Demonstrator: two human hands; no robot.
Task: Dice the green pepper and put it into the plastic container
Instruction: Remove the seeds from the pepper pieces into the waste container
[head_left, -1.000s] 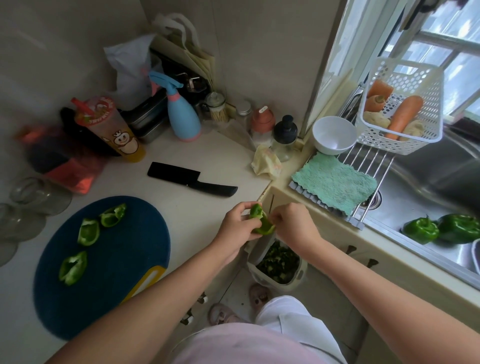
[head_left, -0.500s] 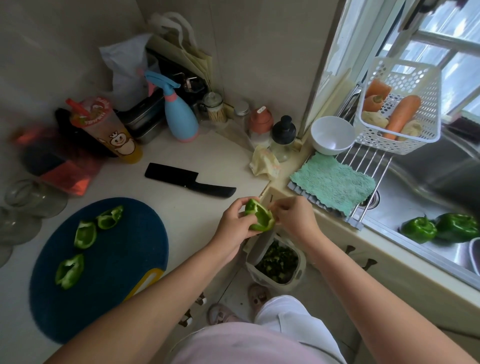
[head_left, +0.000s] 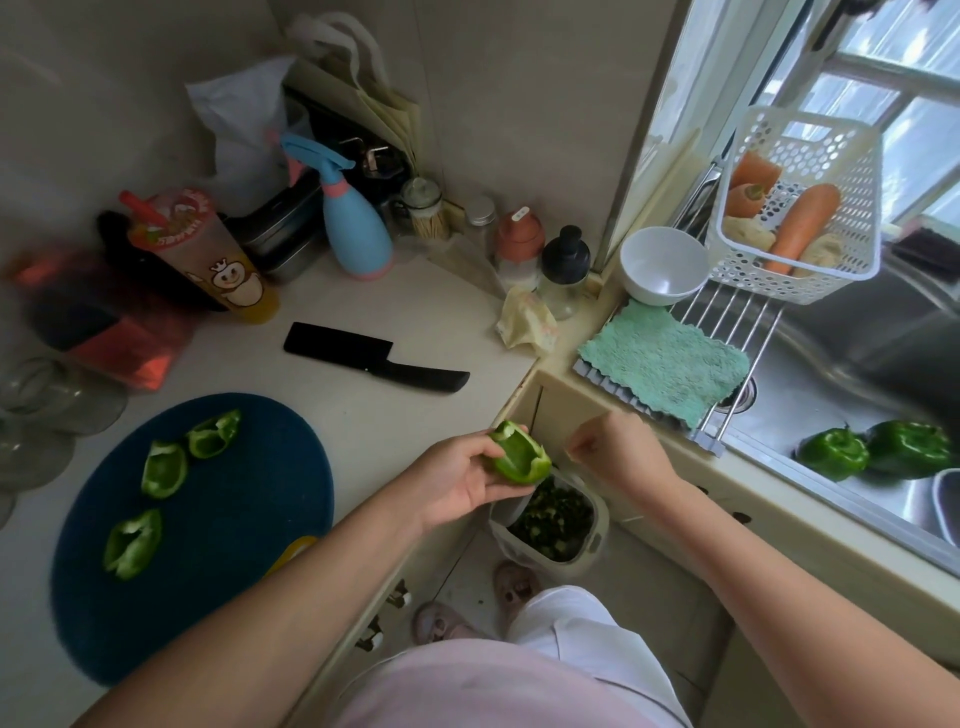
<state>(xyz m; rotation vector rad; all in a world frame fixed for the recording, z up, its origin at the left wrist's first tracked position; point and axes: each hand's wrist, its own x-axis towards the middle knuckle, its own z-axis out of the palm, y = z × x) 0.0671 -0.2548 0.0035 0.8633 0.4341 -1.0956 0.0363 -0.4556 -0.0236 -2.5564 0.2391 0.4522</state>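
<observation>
Green pepper piece (head_left: 521, 459) sits in my left hand (head_left: 462, 480), my fingers curled under it and my thumb pressed on its near side, so the hand is clamped on it. My left forearm comes up from the lower left, wrist bent a little toward the right. The piece lies with its hollow side facing up and its long axis running from upper left to lower right, held past the counter (head_left: 415, 415) edge, above the bin (head_left: 556, 519) on the floor.

My right hand (head_left: 618, 454) is just beside it, not touching, knuckles up, fingertips pinched together; I cannot tell if anything is between them.

Three more pepper pieces (head_left: 164, 469) lie hollow side up on the blue cutting board (head_left: 249, 519). The black knife (head_left: 374, 356) lies flat on the counter beyond the board. Two whole peppers (head_left: 878, 451) sit in the sink (head_left: 810, 405).
</observation>
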